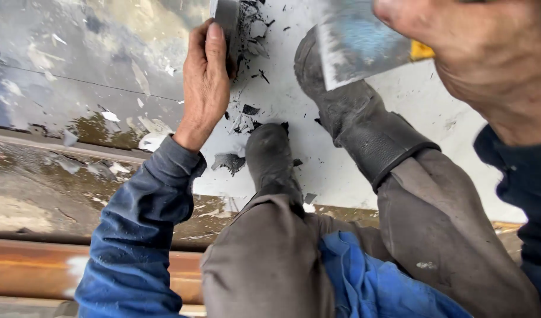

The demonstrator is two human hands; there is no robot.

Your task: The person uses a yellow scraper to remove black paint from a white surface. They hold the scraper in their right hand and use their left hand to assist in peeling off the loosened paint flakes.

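Gripping two scrapers, one per hand. Our left hand is wrapped around a dark-handled scraper, fingers closed, thumb along the top, tool pressed onto the white panel near its upper edge where dark paint flakes are piled. Our right hand is raised close to the camera, clamped on a wide-bladed scraper with a yellow handle; blade hangs above the right boot, clear of the panel. Left arm in a blue sleeve extends forward, wrist roughly straight. Two black boots planted on the panel, knees bent, grey trousers. One rusty rail runs across bottom left, below the wet, flake-strewn surface.
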